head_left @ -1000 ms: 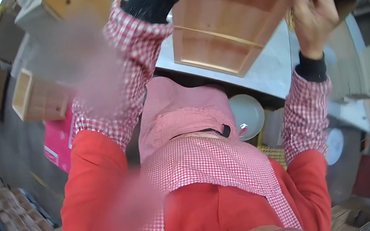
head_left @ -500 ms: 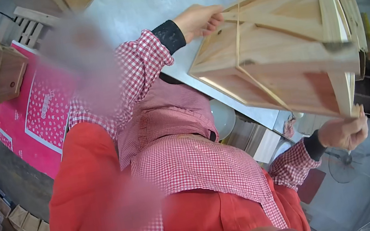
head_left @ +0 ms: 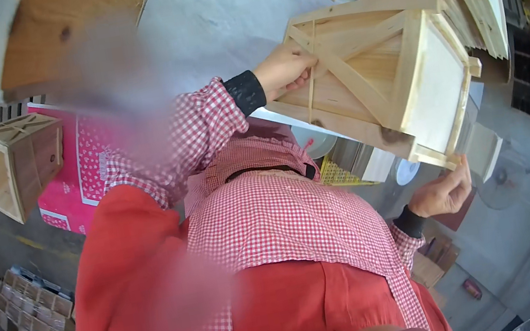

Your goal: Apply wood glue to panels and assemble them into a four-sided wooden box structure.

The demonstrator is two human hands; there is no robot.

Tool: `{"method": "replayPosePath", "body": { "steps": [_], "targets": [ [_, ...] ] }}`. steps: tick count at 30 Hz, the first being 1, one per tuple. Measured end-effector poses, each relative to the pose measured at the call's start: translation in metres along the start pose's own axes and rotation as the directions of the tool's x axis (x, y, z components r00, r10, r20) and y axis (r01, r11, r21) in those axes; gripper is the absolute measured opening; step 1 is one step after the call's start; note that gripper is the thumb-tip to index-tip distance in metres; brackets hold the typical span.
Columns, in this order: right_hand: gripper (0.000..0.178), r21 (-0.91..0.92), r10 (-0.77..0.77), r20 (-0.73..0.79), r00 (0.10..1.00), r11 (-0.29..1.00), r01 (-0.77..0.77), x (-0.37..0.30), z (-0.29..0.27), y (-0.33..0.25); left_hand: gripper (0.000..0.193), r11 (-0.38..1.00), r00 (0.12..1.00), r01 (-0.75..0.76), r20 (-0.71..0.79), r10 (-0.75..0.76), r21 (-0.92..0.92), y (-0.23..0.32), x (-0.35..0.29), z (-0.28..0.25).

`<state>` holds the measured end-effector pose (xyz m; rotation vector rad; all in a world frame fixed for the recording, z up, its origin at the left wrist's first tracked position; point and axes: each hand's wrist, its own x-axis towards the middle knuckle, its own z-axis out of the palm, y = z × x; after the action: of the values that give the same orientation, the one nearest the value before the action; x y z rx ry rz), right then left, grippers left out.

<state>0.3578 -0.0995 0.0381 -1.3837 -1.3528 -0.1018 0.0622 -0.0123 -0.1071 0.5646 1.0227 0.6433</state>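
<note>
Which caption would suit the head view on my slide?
Left hand at a thin band on a braced wooden box, right hand by its pale end.

wooden crate (head_left: 355, 66); pale; X-braced face up; banded; over worktop (head_left: 210, 6) edge

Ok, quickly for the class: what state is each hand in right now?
Left hand: fingers curled at the thin band around the wooden box; pinch unclear.
Right hand: fingers bent, touching or nearly touching the box's lower corner; grip unclear.
</note>
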Motion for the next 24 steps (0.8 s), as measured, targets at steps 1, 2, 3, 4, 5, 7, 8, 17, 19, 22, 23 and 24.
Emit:
{"method": "replayPosePath", "body": {
  "steps": [1,2,3,4,5,7,8,17,19,22,23,24],
  "targets": [
    [0.015,0.009,0.023,0.022,0.999,1.0,-0.023,0.003,0.0,-0.005,0.024,0.997,0.999,0.042,0.005,-0.042,-0.064,0.001,0.0,0.001],
    [0.015,0.019,0.046,0.039,0.998,0.999,-0.047,0.002,0.001,-0.009,0.023,0.989,0.997,0.083,0.012,-0.082,-0.123,0.006,-0.001,0.001],
    [0.015,0.013,0.053,0.031,0.998,0.998,-0.054,0.001,0.002,-0.013,0.021,0.976,0.992,0.123,0.019,-0.122,-0.182,0.009,-0.003,0.0],
    [0.015,0.032,0.07,0.028,0.997,0.997,-0.071,0.0,0.004,-0.016,0.021,0.976,0.992,0.129,0.021,-0.128,-0.172,0.013,-0.007,-0.001],
    [0.014,0.048,0.083,0.028,0.996,0.995,-0.084,0.0,0.005,-0.013,0.02,0.972,0.995,0.097,0.048,-0.089,-0.216,0.017,-0.008,0.0],
    [0.014,0.063,0.098,0.026,0.995,0.993,-0.1,0.0,0.002,-0.007,0.018,0.951,0.996,0.034,0.092,-0.006,-0.306,0.021,-0.01,0.002],
    [0.014,0.023,0.088,0.033,0.996,0.996,-0.089,0.0,0.0,-0.004,0.018,0.952,0.995,0.037,0.095,-0.008,-0.304,0.02,-0.007,0.0],
    [0.011,-0.003,0.11,0.189,0.976,0.994,-0.111,0.012,-0.011,-0.01,0.018,0.952,0.897,-0.244,-0.33,0.294,0.187,-0.036,0.068,-0.032],
    [0.01,0.006,0.132,0.164,0.977,0.991,-0.135,0.01,-0.017,-0.009,0.029,0.976,0.933,-0.219,-0.288,0.214,0.016,-0.015,0.06,-0.011],
    [0.008,0.015,0.156,0.221,0.963,0.987,-0.163,0.02,-0.019,-0.005,0.054,0.961,0.935,-0.248,-0.288,0.205,-0.122,0.029,-0.01,0.028],
    [0.007,0.075,0.183,0.311,0.933,0.973,-0.216,0.024,-0.023,-0.003,0.059,0.967,0.946,-0.236,-0.251,0.206,-0.094,0.043,-0.032,0.042],
    [0.005,0.146,0.195,0.4,0.895,0.951,-0.273,0.026,-0.024,-0.001,0.064,0.971,0.951,-0.23,-0.223,0.212,-0.06,0.055,-0.052,0.052]
  ]
}}
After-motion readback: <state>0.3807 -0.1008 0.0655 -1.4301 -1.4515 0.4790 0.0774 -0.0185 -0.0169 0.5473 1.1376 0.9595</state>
